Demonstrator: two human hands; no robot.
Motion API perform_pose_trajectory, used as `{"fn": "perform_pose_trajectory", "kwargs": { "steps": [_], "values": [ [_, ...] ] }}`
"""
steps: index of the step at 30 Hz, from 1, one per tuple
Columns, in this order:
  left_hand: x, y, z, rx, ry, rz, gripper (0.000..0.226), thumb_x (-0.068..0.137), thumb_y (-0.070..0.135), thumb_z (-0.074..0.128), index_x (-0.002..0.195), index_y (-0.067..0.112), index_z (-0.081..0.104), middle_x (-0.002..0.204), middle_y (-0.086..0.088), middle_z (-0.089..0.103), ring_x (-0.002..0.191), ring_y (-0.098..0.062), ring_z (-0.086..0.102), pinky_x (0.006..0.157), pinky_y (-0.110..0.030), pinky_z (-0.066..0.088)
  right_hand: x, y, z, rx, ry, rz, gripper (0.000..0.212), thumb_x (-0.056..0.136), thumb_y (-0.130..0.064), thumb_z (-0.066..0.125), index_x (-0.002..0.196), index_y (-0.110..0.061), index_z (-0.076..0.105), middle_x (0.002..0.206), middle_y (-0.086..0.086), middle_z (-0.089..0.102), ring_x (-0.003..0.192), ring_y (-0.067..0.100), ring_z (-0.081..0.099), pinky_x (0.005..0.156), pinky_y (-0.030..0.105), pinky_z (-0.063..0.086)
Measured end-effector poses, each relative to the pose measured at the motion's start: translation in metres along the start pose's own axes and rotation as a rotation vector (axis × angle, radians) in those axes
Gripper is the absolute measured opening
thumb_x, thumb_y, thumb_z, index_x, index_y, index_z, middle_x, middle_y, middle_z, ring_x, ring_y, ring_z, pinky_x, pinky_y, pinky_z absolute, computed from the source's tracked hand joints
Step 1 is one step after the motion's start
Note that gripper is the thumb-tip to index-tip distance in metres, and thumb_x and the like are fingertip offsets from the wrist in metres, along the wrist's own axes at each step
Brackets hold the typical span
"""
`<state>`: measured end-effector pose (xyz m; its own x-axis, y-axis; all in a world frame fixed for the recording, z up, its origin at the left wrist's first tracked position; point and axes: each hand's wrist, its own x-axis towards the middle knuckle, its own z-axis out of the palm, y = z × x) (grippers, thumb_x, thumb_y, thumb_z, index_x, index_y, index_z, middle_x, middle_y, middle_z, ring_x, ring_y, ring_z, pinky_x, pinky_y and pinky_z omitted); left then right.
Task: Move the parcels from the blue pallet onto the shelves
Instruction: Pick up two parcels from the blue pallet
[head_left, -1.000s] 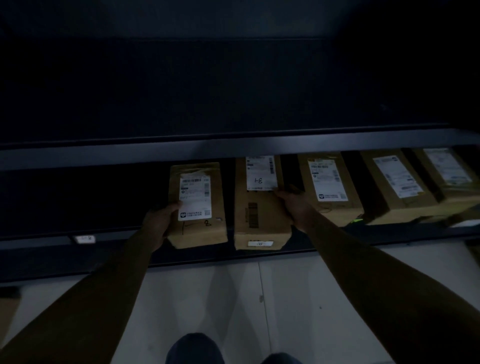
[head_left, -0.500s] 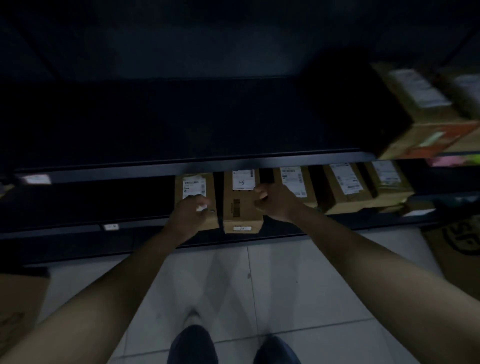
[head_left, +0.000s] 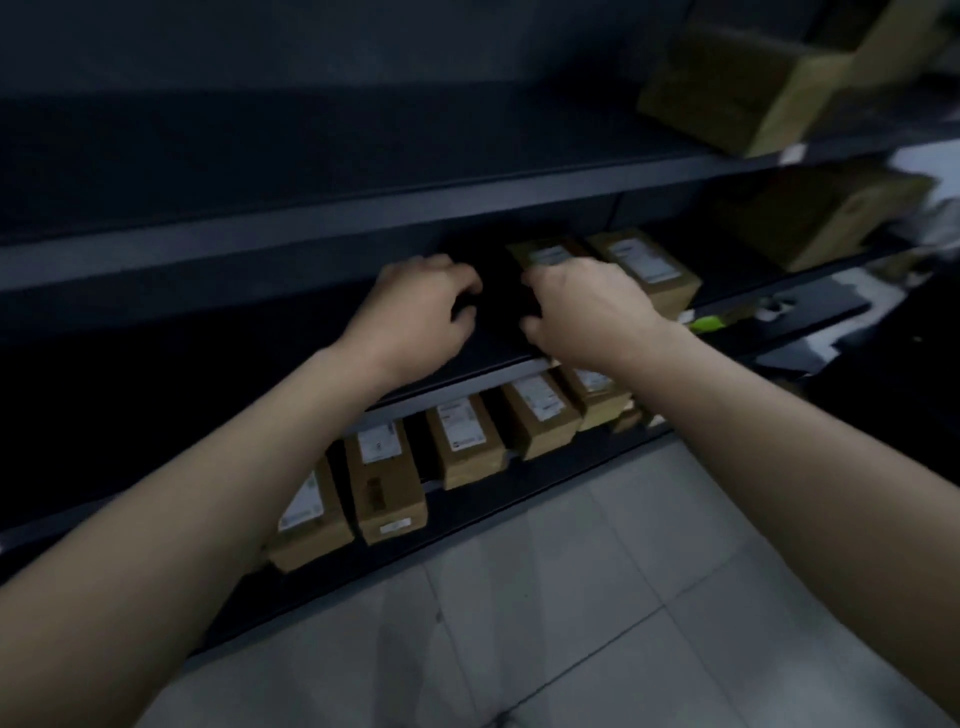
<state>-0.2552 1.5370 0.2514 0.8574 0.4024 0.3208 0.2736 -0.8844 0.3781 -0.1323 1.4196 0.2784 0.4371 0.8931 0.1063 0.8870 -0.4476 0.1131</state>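
Observation:
Several brown parcels with white labels stand in a row on the bottom shelf (head_left: 519, 475); the nearest ones are a parcel (head_left: 311, 519) partly behind my left forearm and a taller parcel (head_left: 387, 483) next to it. My left hand (head_left: 415, 312) and my right hand (head_left: 587, 306) hover side by side in front of the dark middle shelf (head_left: 441, 400), above that row. Both have loosely curled fingers and hold nothing. Two more labelled parcels (head_left: 644, 265) sit on the middle shelf just behind my right hand. The blue pallet is out of view.
Larger cardboard boxes stand at the upper right, one (head_left: 753, 88) on a higher shelf and one (head_left: 831, 213) below it. The middle shelf is dark to the left of my hands. Light floor tiles (head_left: 519, 623) lie in front of the rack.
Both hands have let go of the two parcels on the bottom shelf and risen to the middle shelf's height. My view has swung up and to the right.

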Motion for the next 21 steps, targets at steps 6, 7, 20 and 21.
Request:
{"fn": "perform_pose_trajectory", "kwargs": {
  "steps": [6,7,20,21],
  "values": [
    [0.03,0.064,-0.01,0.196,0.018,0.312,0.033,0.092,0.033,0.051,0.121,0.017,0.058,0.118,-0.006,0.059,0.113,-0.028,0.049,0.098,-0.043,0.032,-0.063,0.027,-0.037,-0.095,0.154,0.23,0.031,0.091,-0.031,0.049,0.117,-0.015,0.054,0.107,0.01,0.062,0.101,0.032,0.056,0.07,0.034,0.029],
    [0.032,0.076,-0.008,0.221,0.02,0.363,0.035,0.091,0.034,0.05,0.121,0.018,0.058,0.118,-0.006,0.059,0.113,-0.028,0.05,0.099,-0.042,0.032,-0.077,0.031,-0.04,-0.105,0.161,0.272,0.03,0.091,-0.029,0.049,0.117,-0.014,0.054,0.106,0.01,0.062,0.101,0.032,0.055,0.071,0.035,0.028],
    [-0.004,0.329,0.04,0.043,0.064,0.965,0.033,0.086,0.034,0.055,0.113,0.016,0.062,0.112,-0.009,0.063,0.109,-0.032,0.054,0.096,-0.044,0.034,-0.327,0.116,-0.074,-0.32,0.176,0.907,0.034,0.091,-0.035,0.054,0.116,-0.012,0.056,0.105,0.009,0.064,0.1,0.031,0.058,0.092,0.041,0.039],
    [-0.012,0.353,0.047,0.02,0.058,0.999,0.034,0.086,0.035,0.054,0.114,0.016,0.061,0.113,-0.009,0.063,0.11,-0.031,0.054,0.097,-0.044,0.034,-0.35,0.124,-0.077,-0.331,0.177,0.952,0.035,0.092,-0.036,0.054,0.117,-0.012,0.056,0.105,0.009,0.063,0.1,0.03,0.058,0.093,0.041,0.039]
  ]
}}
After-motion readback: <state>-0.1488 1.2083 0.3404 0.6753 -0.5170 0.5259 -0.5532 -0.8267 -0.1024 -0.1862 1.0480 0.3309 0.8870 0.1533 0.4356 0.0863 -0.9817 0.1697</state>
